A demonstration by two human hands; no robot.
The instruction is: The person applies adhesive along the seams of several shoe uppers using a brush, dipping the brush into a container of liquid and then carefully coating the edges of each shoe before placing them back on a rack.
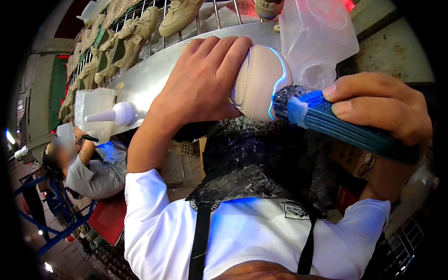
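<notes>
My left hand [205,79] is wrapped over a beige shoe upper [259,79], whose rounded end points to the right. A bright blue-white line [283,70] curves along that end. My right hand [385,105] grips a blue ribbed brush handle [359,133], with the thumb and a finger on top. The dark, whitish-caked bristles [282,101] of this brush meet the shoe at the glowing line. Most of the shoe toward the left is hidden under my left hand.
Behind the shoe stretches a metal ledge [144,77], backed by a rack holding several beige shoes [135,39]. A translucent plastic container [319,32] stands at the far right. Left of me is a white nozzle-topped bottle [114,115]. Another person [100,172] works beyond, near a red seat [107,221].
</notes>
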